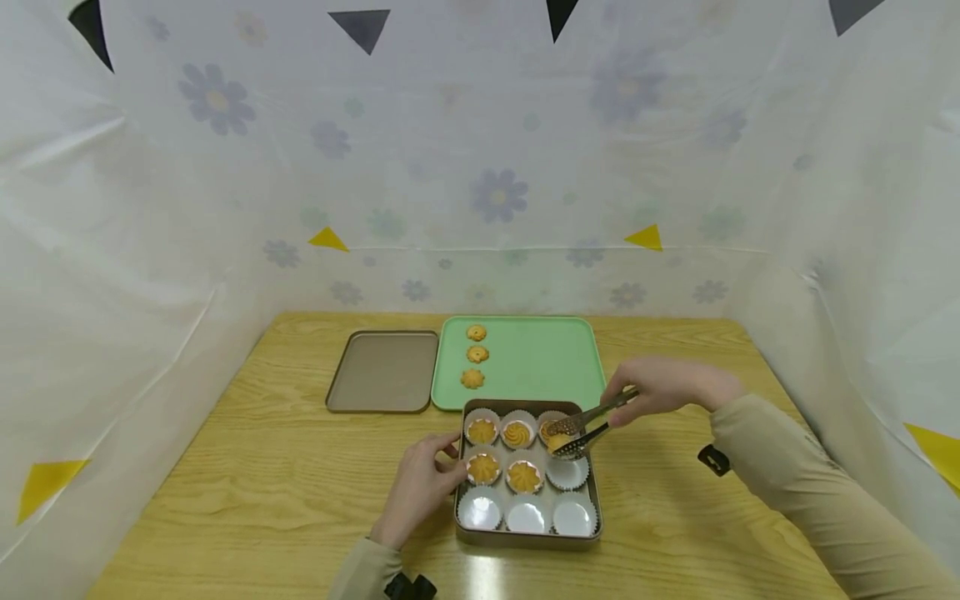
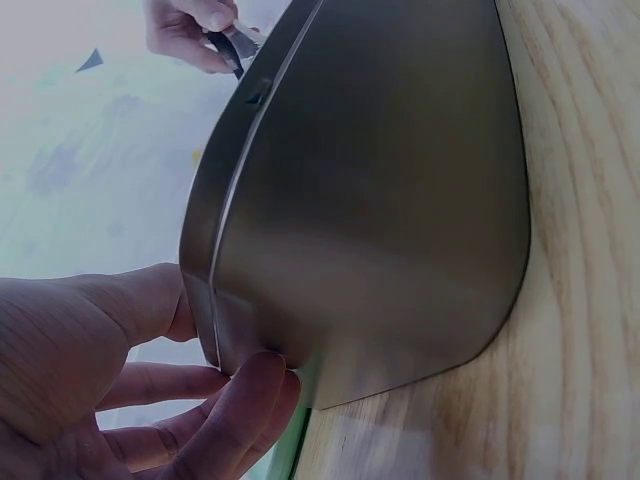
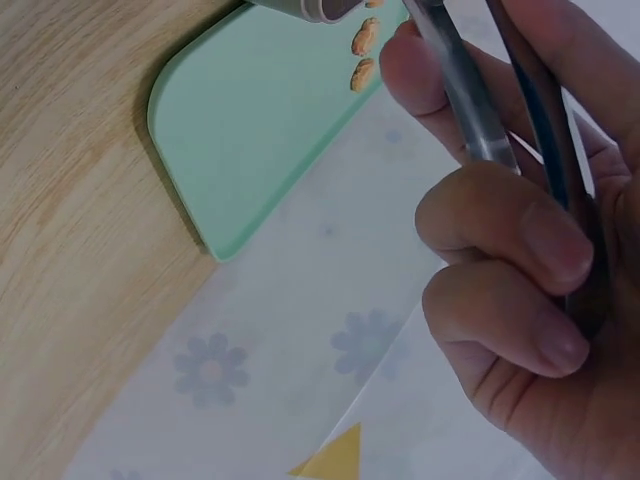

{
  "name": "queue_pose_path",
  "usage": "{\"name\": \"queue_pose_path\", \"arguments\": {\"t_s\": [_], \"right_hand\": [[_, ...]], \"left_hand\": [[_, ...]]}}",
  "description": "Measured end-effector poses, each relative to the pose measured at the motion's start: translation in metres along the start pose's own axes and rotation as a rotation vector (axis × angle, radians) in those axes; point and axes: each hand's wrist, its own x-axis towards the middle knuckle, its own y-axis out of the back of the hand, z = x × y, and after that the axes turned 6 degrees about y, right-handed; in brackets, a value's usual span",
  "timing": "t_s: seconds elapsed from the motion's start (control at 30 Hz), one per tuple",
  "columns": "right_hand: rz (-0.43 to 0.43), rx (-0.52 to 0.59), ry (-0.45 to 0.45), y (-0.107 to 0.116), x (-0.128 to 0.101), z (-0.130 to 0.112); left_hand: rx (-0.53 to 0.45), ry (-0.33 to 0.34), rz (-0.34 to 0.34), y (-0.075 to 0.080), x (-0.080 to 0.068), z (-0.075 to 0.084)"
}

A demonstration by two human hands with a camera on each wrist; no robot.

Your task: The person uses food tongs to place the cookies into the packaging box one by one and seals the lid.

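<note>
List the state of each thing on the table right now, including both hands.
Tin: open, four cups filled, four bare.
Lid: off, lying flat beside the green tray.
Green tray: three cookies left.
Tongs: closed on a cookie over the tin.
Right hand: gripping the tongs.
Left hand: open, steadying the tin's edge.

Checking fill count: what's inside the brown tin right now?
The tin holds nine white paper cups. Four carry cookies, four are bare. The back-right cup is covered by the tongs, which pinch a cookie over it, so its contents cannot be seen.
</note>
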Motion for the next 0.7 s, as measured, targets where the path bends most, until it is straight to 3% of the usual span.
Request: {"name": "queue_pose_path", "arguments": {"t_s": [0.43, 0.7], "right_hand": [[-0.042, -0.082, 0.001, -0.0053, 0.0041, -0.0041], [-0.04, -0.085, -0.049, -0.0062, 0.0018, -0.0091]], "left_hand": [[0.002, 0.011, 0.004, -0.002, -0.0002, 0.0011], [0.003, 0.009, 0.004, -0.0029, 0.0003, 0.0016]]}}
